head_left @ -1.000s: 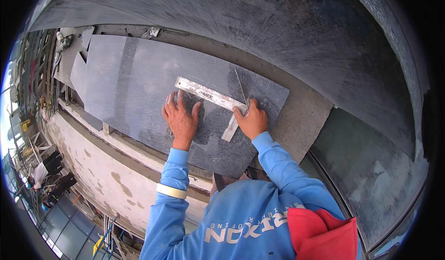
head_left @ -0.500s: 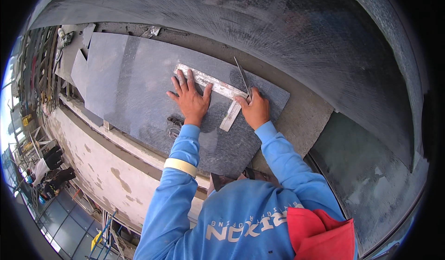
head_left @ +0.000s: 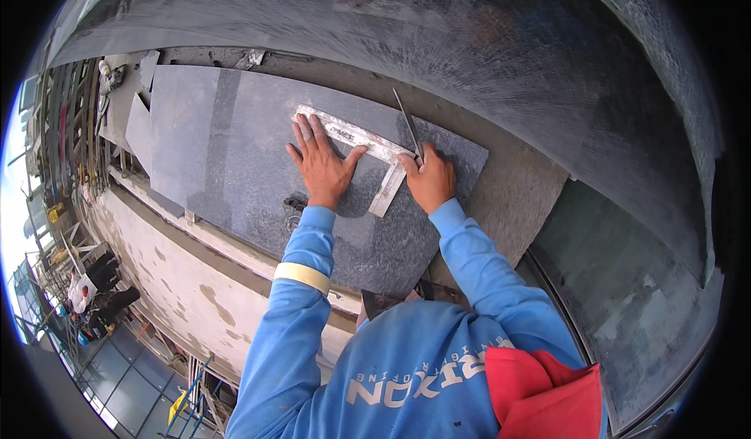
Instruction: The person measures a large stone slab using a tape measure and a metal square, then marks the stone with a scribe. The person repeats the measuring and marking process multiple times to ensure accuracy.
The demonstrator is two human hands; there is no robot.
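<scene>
My left hand [head_left: 323, 169] lies with fingers stretched out, its fingertips pressing on the long arm of a worn, whitish try square [head_left: 344, 132]. This square rests on a large dark grey stone slab [head_left: 258, 118], its short arm pointing back toward me. At the corner of the square, my right hand [head_left: 432, 177] is closed round a thin, pointed dark metal strip [head_left: 407, 118]. The strip sticks up and away past the square's edge; its exact kind is not clear. My right thumb rests by the square's corner. A small dark tool or coil [head_left: 294, 209] sits on the slab near my left wrist.
A tall dark stone surface [head_left: 501, 56] curves along the far side. Broken slab pieces [head_left: 138, 130] lie at the left end. Below the ledge [head_left: 188, 243] on the left are scaffolding, glass panels and another person [head_left: 98, 294]. A greenish pane [head_left: 610, 275] is at right.
The view has shifted slightly. My left fingers sit a little closer together on the square. My right hand still grips the strip, with its angle barely altered.
</scene>
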